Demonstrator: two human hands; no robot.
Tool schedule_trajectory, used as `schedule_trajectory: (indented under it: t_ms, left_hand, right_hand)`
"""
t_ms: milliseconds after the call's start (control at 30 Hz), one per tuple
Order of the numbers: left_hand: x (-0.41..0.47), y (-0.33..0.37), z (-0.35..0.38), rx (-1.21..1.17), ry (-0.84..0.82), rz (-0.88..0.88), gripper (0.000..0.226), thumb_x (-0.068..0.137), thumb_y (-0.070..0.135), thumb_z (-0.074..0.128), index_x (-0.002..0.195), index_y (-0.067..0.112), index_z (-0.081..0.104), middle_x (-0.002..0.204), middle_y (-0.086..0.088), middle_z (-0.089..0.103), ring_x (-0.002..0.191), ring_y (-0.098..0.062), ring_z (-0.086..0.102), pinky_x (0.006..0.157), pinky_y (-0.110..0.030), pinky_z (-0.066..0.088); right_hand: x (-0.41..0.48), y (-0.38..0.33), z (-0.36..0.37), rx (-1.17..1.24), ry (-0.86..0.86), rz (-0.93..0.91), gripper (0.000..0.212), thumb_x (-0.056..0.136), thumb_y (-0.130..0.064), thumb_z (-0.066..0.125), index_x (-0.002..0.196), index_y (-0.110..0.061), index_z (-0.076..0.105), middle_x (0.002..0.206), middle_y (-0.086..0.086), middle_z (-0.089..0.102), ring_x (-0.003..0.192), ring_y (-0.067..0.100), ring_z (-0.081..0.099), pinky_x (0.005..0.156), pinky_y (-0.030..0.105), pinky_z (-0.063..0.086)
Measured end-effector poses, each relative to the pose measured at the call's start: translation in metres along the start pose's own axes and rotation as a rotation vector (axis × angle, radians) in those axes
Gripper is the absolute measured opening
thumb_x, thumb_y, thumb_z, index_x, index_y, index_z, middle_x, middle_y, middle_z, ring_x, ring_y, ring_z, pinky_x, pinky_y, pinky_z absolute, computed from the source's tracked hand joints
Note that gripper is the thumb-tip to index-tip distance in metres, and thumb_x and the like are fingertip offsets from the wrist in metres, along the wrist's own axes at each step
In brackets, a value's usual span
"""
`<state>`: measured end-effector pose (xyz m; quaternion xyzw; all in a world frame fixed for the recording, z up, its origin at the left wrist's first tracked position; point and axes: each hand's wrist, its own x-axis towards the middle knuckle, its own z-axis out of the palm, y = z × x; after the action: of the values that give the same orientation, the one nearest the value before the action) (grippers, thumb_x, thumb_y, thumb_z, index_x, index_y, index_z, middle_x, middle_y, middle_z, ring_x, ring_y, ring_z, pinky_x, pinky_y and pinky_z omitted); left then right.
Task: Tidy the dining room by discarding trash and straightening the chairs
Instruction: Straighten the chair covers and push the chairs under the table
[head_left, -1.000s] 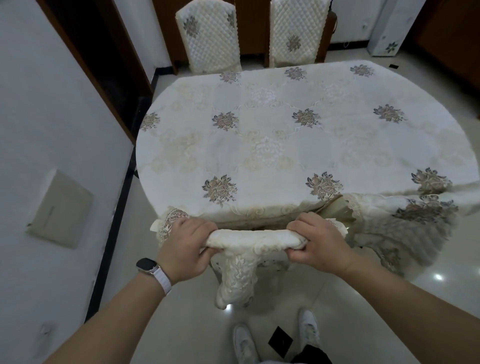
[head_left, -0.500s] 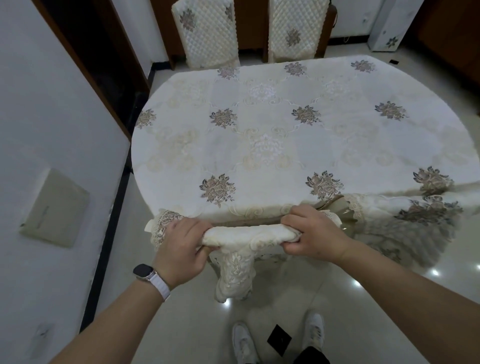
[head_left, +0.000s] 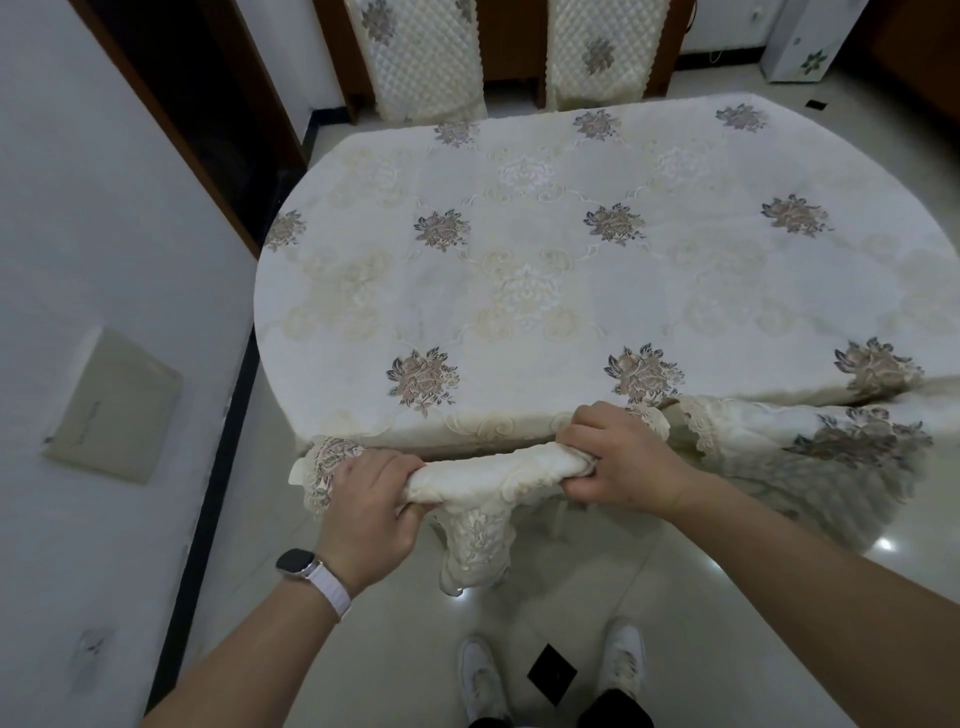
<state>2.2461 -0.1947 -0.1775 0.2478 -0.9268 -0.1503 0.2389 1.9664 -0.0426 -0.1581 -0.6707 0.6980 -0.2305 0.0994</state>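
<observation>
Lace-covered chair (head_left: 493, 475) x1 | hands x2: left (head_left: 366, 512), right (head_left: 626, 462) clenched on top | far chairs (head_left: 421, 57) x2

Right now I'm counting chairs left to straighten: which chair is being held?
The near chair: both hands, left and right, grip its covered top rail. The two far chairs stand untouched.

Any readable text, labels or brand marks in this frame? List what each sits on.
Nothing can be read.
Beige rectangular wall panel: a faint line of print, too blurred to read.
Dark-faced smartwatch with white strap: screen dark, no text.
White appliance with flower decal: only the decal, no words.
</observation>
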Motion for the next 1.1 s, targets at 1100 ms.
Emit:
schedule_trajectory:
  t_ms: [1100]
  left_hand:
    - [0.016, -0.025, 0.019, 0.023, -0.114, 0.072, 0.028, 0.078, 0.032, 0.054, 0.104, 0.021, 0.051, 0.091, -0.001, 0.059, 0.09, -0.021, 0.048, 0.079, -0.036, 0.031]
  right_hand:
    - [0.008, 0.012, 0.02, -0.052, -0.064, 0.084, 0.034, 0.065, -0.041, 0.062, 0.083, -0.013, 0.068, 0.074, 0.002, 0.049, 0.068, 0.024, 0.046, 0.055, 0.034, 0.043]
